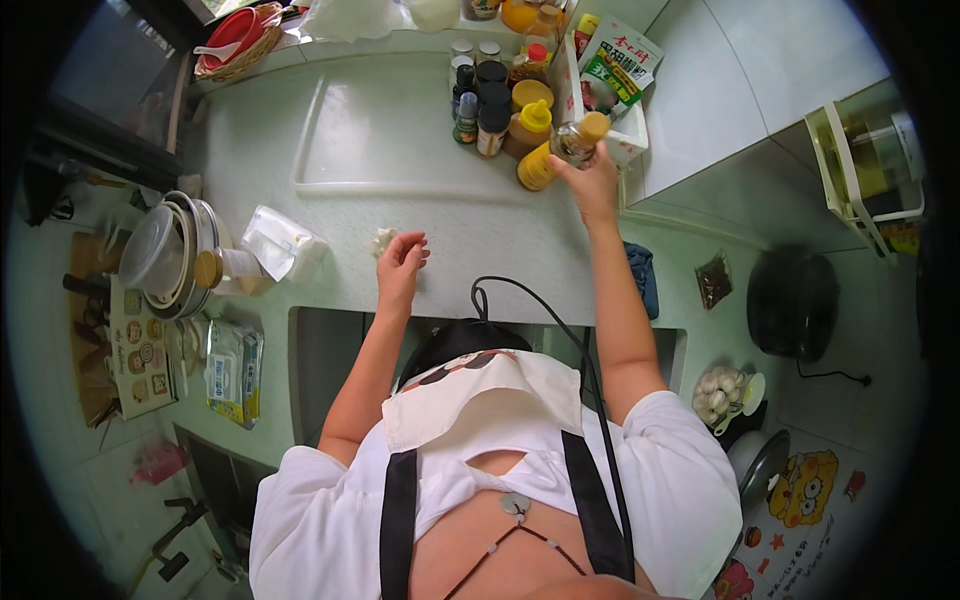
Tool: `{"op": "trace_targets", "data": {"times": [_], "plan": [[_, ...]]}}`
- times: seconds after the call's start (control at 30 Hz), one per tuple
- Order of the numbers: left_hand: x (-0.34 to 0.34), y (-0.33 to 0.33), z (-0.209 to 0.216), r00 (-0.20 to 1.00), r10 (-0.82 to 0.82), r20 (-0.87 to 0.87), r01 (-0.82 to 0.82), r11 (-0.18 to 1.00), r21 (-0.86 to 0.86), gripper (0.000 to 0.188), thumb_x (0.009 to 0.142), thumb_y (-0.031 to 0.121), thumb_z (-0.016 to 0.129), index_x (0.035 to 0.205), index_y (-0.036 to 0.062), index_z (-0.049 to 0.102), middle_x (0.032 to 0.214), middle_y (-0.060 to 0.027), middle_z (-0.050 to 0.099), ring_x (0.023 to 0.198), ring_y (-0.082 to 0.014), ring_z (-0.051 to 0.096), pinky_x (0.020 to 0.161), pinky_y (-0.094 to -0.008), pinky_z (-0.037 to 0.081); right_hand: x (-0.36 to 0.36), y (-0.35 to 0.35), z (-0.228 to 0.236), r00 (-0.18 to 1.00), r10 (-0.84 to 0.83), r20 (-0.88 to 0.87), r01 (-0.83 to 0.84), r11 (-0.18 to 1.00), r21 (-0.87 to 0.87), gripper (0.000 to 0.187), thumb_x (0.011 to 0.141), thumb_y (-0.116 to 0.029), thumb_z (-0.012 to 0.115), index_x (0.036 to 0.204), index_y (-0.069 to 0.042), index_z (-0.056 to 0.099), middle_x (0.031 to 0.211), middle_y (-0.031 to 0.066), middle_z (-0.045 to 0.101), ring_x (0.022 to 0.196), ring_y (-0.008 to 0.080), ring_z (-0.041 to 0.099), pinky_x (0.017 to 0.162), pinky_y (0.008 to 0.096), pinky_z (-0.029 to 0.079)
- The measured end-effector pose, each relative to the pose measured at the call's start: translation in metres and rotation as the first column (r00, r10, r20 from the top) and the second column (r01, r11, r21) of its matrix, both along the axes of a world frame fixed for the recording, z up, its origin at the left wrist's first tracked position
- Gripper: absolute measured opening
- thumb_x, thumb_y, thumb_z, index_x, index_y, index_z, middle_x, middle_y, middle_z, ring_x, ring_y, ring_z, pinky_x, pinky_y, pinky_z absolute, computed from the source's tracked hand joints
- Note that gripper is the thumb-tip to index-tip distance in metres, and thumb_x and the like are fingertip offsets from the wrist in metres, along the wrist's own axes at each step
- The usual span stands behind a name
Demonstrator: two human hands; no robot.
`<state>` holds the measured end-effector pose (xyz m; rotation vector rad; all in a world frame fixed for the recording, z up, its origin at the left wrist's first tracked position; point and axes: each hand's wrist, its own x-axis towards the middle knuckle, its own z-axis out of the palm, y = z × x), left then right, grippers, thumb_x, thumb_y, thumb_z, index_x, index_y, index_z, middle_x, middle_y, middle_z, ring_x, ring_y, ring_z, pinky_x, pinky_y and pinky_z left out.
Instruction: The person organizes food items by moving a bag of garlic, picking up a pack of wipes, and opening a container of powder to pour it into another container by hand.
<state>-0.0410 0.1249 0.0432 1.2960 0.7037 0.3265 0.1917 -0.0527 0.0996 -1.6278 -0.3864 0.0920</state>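
Note:
My right hand (590, 183) is closed around a glass bottle (570, 147) with a tan cap and a yellow label. The bottle leans at the right end of a cluster of seasoning bottles, beside a squeeze bottle (535, 117) with a yellow cap. Over the counter at the middle left, my left hand (402, 264) has loosely curled fingers, with thumb and fingers apart and nothing visible between them. A crumpled white wad (382, 241), perhaps tissue, lies against the back of its knuckles, partly covered.
Left on the counter are a white tissue pack (283, 242), a jar (235, 270) with a wooden lid, stacked bowls (160, 250) and a wipes pack (233, 375). A white bin (625, 140) with packets stands behind the bottle. At right lies garlic (718, 395). A black cable (560, 330) crosses in front.

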Motion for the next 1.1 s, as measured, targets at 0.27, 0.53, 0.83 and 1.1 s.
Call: {"op": "trace_targets", "data": {"times": [0.27, 0.53, 0.83, 1.1], "plan": [[-0.008, 0.023, -0.009, 1.0, -0.029, -0.003, 0.028, 0.999, -0.034, 0.021, 0.084, 0.01, 0.05, 0.103, 0.0032, 0.055, 0.095, -0.0045, 0.058, 0.081, -0.0113, 0.056, 0.071, -0.0236, 0.045, 0.018, 0.033, -0.055, 0.93, -0.1, 0.353, 0.207, 0.937, -0.282, 0.065, 0.054, -0.021, 0.077, 0.109, -0.003, 0.046, 0.104, 0.014, 0.049, 0.101, 0.029, 0.047, 0.087, 0.0357, 0.039], [0.006, 0.029, -0.017, 0.99, -0.142, 0.015, 0.143, 0.988, -0.051, 0.02, 0.084, 0.01, 0.05, 0.102, 0.0038, 0.055, 0.095, -0.0042, 0.058, 0.08, -0.0107, 0.056, 0.07, -0.023, 0.045, 0.012, 0.035, -0.051, 0.927, -0.134, 0.349, 0.251, 0.915, -0.315, 0.083, 0.054, -0.022, 0.078, 0.122, -0.001, 0.037, 0.111, 0.0197, 0.049, 0.106, 0.0318, 0.047, 0.09, 0.0368, 0.037], [0.042, -0.008, -0.029, 0.929, -0.369, 0.04, 0.371, 0.924, -0.096, 0.02, 0.085, 0.011, 0.051, 0.103, 0.0047, 0.056, 0.095, -0.0036, 0.058, 0.081, -0.011, 0.056, 0.071, -0.0234, 0.045, -0.059, -0.069, -0.096, 0.906, -0.415, 0.08, 0.413, 0.828, -0.379, 0.038, 0.071, -0.015, 0.064, 0.106, -0.002, 0.055, 0.102, 0.0125, 0.057, 0.092, 0.0215, 0.057, 0.077, 0.0301, 0.046], [0.064, -0.058, -0.018, 0.904, -0.427, 0.005, 0.427, 0.903, -0.053, 0.021, 0.084, 0.01, 0.051, 0.104, 0.0042, 0.055, 0.096, -0.0035, 0.058, 0.082, -0.0116, 0.055, 0.072, -0.0241, 0.044, -0.083, -0.171, -0.119, 0.783, -0.622, -0.028, 0.598, 0.764, -0.24, 0.026, 0.076, -0.012, 0.059, 0.099, -0.002, 0.059, 0.093, 0.0105, 0.063, 0.08, 0.0179, 0.062, 0.071, 0.0269, 0.048]]}}
